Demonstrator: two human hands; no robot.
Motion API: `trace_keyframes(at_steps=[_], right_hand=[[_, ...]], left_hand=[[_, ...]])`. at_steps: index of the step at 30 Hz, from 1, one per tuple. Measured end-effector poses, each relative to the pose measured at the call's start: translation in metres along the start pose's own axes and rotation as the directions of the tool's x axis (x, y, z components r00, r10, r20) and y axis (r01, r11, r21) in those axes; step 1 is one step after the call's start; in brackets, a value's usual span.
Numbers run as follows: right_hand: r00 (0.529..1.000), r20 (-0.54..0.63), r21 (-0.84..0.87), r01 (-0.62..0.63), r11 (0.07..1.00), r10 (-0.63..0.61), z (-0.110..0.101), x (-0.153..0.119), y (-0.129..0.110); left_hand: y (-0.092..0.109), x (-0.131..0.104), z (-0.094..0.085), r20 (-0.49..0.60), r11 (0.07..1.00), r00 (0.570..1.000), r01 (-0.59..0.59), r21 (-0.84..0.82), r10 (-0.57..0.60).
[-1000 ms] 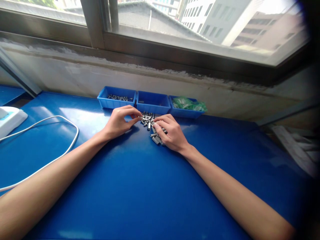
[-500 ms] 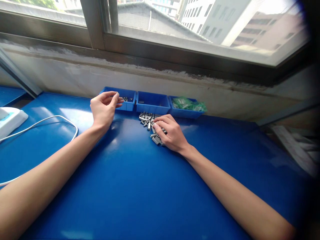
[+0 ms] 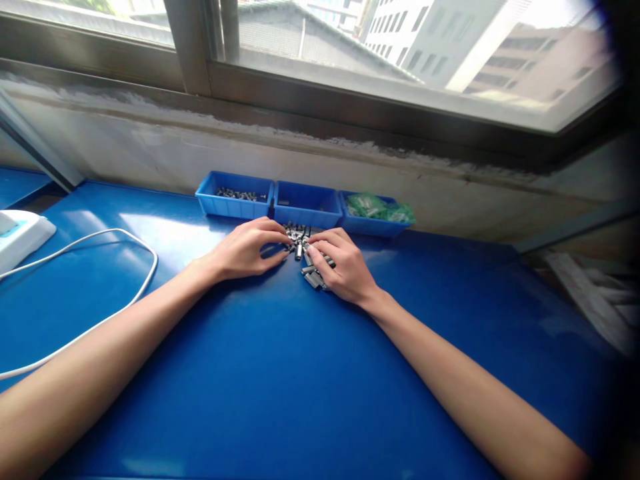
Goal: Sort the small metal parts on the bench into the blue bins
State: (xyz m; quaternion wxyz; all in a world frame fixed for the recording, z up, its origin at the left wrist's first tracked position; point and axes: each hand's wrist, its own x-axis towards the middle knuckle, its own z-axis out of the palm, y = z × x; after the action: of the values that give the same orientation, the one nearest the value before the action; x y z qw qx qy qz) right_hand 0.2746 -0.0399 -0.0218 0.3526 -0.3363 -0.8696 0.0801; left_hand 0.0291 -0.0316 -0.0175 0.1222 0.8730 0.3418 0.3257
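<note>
A pile of small silver-grey metal pieces (image 3: 313, 279), short and rod-like, lies on the blue table. My left hand (image 3: 245, 248) reaches into the pile's left side, thumb and fingers apart with a gap between them. Its fingertips touch or nearly touch the nearest pieces. Over the pile's right side rests my right hand (image 3: 343, 267), its fingers curled and its thumb close to the index finger. Whatever lies between those fingertips is too small to make out, and the hand covers part of the pile. Behind, a left blue bin (image 3: 233, 209) holds several small metal parts.
A middle blue bin (image 3: 307, 217) has a few small parts inside. The right blue bin (image 3: 373, 228) holds green plastic packets (image 3: 373, 205). At left are a white power strip (image 3: 25, 237) and a white cable (image 3: 145, 287). A window frame (image 3: 350, 100) runs above the wall.
My left hand has moved from the left bin down and right to the metal pile, and its fingers have spread. The right hand has stayed almost still.
</note>
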Motion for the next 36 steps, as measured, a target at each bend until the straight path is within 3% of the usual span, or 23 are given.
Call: trace_keyframes(at_steps=[5,12,17,19,22,24,27,30,36], right_hand=[[1.000,-0.004,-0.006,0.005,1.000,-0.005,-0.001,0.000,-0.001],[1.000,-0.006,0.000,0.008,1.000,-0.008,0.001,0.000,0.000],[1.000,-0.006,0.005,0.007,1.000,-0.007,0.001,0.000,0.000],[1.000,-0.008,0.005,0.007,1.000,-0.007,0.000,0.000,-0.001],[1.000,-0.013,0.006,0.004,1.000,-0.004,0.000,0.001,-0.001],[1.000,-0.014,0.007,0.003,1.000,-0.003,0.000,0.001,-0.001],[1.000,-0.008,0.011,0.005,1.000,-0.005,0.000,0.001,-0.001],[1.000,-0.007,0.014,0.005,1.000,-0.005,0.000,0.000,-0.001],[1.000,-0.010,0.021,0.002,1.000,-0.002,0.001,0.001,-0.001]], left_hand=[[-0.006,-0.001,0.003,0.054,0.997,0.997,-0.063,0.053,0.060],[-0.013,-0.002,0.005,0.073,0.995,0.997,-0.030,0.092,0.023],[-0.014,-0.001,0.007,-0.019,0.998,1.000,-0.012,0.055,0.013],[-0.012,0.000,0.006,-0.103,0.999,0.994,0.039,-0.022,-0.041],[-0.010,0.003,0.006,-0.206,0.948,0.956,0.146,-0.283,-0.208],[-0.009,0.003,0.006,-0.210,0.861,0.924,0.189,-0.472,-0.318],[-0.010,0.003,0.005,-0.132,0.719,0.897,0.241,-0.651,-0.421],[-0.009,0.003,0.003,-0.031,0.636,0.877,0.323,-0.701,-0.480],[-0.006,0.003,0.000,0.005,0.641,0.871,0.365,-0.675,-0.491]])
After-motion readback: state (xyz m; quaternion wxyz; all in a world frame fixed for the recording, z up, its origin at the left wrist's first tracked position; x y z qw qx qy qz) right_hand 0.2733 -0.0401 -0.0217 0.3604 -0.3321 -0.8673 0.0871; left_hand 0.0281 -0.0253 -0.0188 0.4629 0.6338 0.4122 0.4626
